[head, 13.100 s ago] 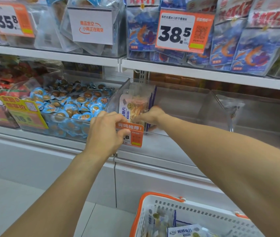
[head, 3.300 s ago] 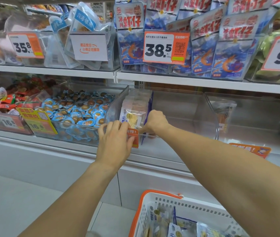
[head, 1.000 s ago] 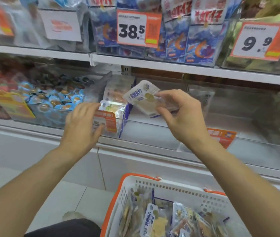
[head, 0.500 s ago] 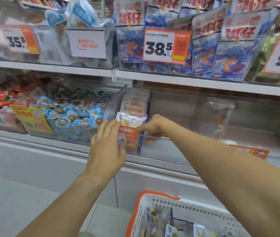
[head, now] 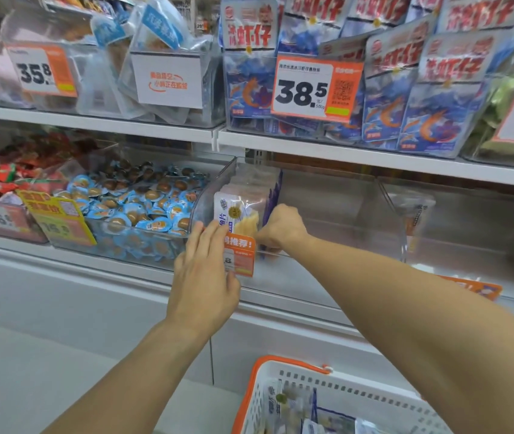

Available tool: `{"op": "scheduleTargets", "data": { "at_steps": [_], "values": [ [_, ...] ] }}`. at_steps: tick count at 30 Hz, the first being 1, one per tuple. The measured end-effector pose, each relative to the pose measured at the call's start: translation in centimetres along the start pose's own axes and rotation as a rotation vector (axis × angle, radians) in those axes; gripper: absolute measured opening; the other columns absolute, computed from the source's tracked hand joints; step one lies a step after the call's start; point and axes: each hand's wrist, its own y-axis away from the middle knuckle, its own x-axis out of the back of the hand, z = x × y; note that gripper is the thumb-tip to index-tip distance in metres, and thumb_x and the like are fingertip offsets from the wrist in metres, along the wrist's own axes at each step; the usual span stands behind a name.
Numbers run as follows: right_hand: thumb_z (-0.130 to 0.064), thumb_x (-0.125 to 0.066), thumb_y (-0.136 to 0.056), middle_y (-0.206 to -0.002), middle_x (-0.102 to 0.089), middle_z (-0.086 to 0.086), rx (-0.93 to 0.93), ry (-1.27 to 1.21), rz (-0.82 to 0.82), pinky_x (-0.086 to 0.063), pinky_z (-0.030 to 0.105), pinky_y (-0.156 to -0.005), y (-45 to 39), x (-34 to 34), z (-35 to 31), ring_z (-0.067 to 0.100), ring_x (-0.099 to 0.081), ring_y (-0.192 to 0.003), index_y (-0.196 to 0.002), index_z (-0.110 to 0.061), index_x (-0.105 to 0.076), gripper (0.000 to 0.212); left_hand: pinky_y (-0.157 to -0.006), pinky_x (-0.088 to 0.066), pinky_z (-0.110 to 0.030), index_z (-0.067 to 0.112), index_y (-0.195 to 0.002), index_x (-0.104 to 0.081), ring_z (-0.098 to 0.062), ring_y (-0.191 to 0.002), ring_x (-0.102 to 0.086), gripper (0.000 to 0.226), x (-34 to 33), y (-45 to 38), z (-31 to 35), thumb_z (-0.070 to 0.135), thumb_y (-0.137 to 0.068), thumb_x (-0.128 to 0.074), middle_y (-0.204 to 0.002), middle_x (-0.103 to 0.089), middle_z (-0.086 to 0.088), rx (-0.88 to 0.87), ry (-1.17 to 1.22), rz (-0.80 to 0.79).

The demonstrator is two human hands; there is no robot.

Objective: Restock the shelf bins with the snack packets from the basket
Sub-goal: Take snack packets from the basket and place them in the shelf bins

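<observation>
The snack packets (head: 241, 211) we're restocking stand upright in a row at the left end of a clear shelf bin (head: 343, 214), packed against its left wall; front one is white w/ blue print and a window showing pale yellow slices. Our right hand (head: 279, 230) is inside the bin, fingers curled at the right edge of the row, touching the packets; whether it truly pinches one we can't tell. Our left hand (head: 205, 270) is flat, fingers straight & together, pressing on the bin's front wall beside an orange price tag (head: 240, 256), fingertips near the front packet. Rest of that bin is bare to the right. More packets lie in the white basket (head: 359, 399) w/ orange rim, bottom of view, below our right arm. Left of our bin: another clear bin of small blue-wrapped brown snacks (head: 143, 208), w/ a yellow tag (head: 58, 220). Shelf above holds blue shrimp-print bags (head: 431, 98) behind a 38.5 tag (head: 312, 86), plus a 35.8 tag (head: 42, 72) further left.
</observation>
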Motion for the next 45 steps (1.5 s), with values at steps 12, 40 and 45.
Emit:
{"op": "scheduleTargets", "data": {
  "at_steps": [12,40,45],
  "values": [
    [-0.05,-0.079,-0.078,-0.12,-0.066,0.014,-0.082,-0.122,-0.145,-0.055,0.034,-0.089,0.4,-0.3,0.1,0.026,-0.064,-0.105,-0.123,-0.006,-0.061,0.066,-0.119,-0.022,-0.045,0.019,-0.154,-0.023,-0.016,-0.153,0.0,0.079,0.1,-0.2,0.6,0.019,-0.087,-0.065,-0.163,-0.02,0.002,0.023,-0.011,0.0],
    [-0.033,-0.065,-0.091,-0.096,-0.065,-0.005,0.287,0.41,-0.583,-0.048,0.031,-0.079,23.8,3.2,27.6,0.02,-0.062,-0.092,-0.108,-0.021,-0.064,0.021,-0.082,-0.05,-0.035,0.021,-0.094,-0.057,-0.027,-0.089,-0.058,0.006,-14.5,14.0,11.1,0.018,-0.096,-0.053,-0.102,-0.061,-0.008,0.011,0.011,-1.07],
    [-0.025,-0.072,-0.088,-0.127,-0.056,0.006,0.005,0.593,-0.977,-0.052,0.037,-0.089,29.2,0.3,34.3,0.029,-0.058,-0.106,-0.141,-0.014,-0.049,0.059,-0.074,-0.044,-0.028,0.007,-0.138,-0.04,-0.021,-0.096,-0.059,0.051,-20.7,25.3,14.2,0.03,-0.097,-0.06,-0.112,-0.059,-0.007,0.298,0.135,-1.238]
  ]
}}
